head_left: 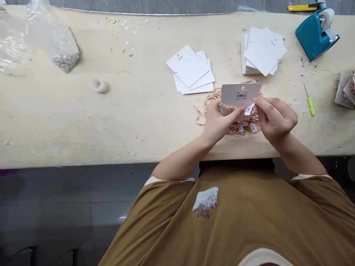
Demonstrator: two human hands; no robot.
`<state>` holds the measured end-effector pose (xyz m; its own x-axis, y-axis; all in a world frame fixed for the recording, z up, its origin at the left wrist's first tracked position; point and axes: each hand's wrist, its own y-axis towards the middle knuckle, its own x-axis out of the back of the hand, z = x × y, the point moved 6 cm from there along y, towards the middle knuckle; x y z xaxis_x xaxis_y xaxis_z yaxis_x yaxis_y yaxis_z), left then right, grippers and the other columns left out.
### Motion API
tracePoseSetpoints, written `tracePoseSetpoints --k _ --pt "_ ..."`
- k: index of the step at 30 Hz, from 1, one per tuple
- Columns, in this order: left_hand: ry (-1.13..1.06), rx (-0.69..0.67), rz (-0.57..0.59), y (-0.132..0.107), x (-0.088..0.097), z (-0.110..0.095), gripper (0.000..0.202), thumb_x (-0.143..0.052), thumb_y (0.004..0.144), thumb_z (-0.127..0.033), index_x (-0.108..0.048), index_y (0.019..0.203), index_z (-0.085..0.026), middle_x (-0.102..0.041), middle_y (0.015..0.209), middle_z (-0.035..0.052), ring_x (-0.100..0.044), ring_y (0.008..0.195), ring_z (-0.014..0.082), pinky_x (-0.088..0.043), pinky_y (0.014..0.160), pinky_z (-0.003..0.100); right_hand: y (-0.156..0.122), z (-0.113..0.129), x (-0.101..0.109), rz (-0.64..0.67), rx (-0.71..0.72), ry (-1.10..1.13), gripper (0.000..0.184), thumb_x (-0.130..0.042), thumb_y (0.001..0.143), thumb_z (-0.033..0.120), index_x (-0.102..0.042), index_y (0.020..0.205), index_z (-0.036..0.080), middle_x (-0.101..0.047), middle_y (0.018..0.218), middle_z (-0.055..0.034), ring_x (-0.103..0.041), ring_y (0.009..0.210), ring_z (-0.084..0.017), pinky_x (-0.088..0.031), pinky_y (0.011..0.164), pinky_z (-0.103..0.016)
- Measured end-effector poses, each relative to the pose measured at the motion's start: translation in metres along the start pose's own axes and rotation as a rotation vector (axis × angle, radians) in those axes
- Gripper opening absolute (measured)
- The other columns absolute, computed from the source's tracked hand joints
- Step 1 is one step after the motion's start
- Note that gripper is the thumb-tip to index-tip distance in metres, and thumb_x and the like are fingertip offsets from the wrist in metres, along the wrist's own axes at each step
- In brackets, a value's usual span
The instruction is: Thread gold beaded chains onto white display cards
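My left hand (220,120) is closed on a white jewelry card (232,94), its barcode side facing me and its hole at the top. A beaded strand (230,107) in pink and gold crosses the lower part of the card. My right hand (276,116) pinches a small white barcode tag (249,109) at the card's right edge. Below the card and both hands lies a tangled pile of pink and gold beaded strands (209,101), with several white tags among them. The card and my hands hide part of the pile.
Beyond the pile are two stacks of white cards, a left stack (191,70) and a right stack (264,51). A teal tape dispenser (312,35), a green-handled pick (311,106) and filled cards (346,90) are at right. A tape roll (100,86) and plastic bag (65,51) lie left.
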<state>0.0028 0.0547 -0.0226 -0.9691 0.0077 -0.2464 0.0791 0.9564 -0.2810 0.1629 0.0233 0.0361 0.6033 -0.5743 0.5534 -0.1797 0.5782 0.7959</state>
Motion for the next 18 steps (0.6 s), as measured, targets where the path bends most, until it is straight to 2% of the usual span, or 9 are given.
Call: tracePoseSetpoints --k 3,8,12,18 --pt "0.017 -0.014 0.028 -0.002 -0.003 -0.001 0.039 -0.092 0.066 -0.048 -0.078 0.089 -0.021 -0.08 0.087 0.0029 -0.073 0.08 0.0137 -0.063 0.074 0.027 0.003 0.003 -0.001 -0.004 0.031 0.04 0.028 -0.054 0.094 0.007 -0.07 0.111 0.022 -0.073 0.087 -0.0043 -0.069 0.079 -0.015 -0.049 0.063 -0.027" --pt "0.077 -0.053 0.051 -0.004 -0.007 -0.006 0.036 -0.09 0.068 -0.049 -0.079 0.089 -0.021 -0.079 0.089 0.0025 -0.072 0.085 0.0137 -0.06 0.079 0.027 0.002 0.004 -0.002 0.041 0.012 0.005 0.025 -0.051 0.096 0.013 -0.073 0.1 0.025 -0.071 0.085 -0.0031 -0.067 0.074 -0.014 -0.049 0.061 -0.028" --pt "0.111 -0.091 0.019 -0.003 -0.006 -0.007 0.033 -0.09 0.068 -0.046 -0.079 0.086 -0.02 -0.079 0.088 0.0018 -0.07 0.085 0.0124 -0.057 0.081 0.025 -0.001 0.004 -0.005 0.064 -0.038 0.132 0.029 -0.05 0.096 0.008 -0.072 0.109 0.023 -0.072 0.093 -0.0051 -0.07 0.081 -0.015 -0.054 0.064 -0.026" --pt "0.143 -0.127 -0.056 -0.001 0.0 -0.007 0.038 -0.09 0.067 -0.051 -0.077 0.084 -0.019 -0.078 0.084 0.0016 -0.069 0.078 0.0107 -0.056 0.073 0.022 -0.001 0.005 -0.012 0.093 -0.083 0.243 0.031 -0.058 0.095 0.01 -0.069 0.121 0.021 -0.075 0.107 -0.0079 -0.074 0.101 -0.019 -0.064 0.086 -0.032"
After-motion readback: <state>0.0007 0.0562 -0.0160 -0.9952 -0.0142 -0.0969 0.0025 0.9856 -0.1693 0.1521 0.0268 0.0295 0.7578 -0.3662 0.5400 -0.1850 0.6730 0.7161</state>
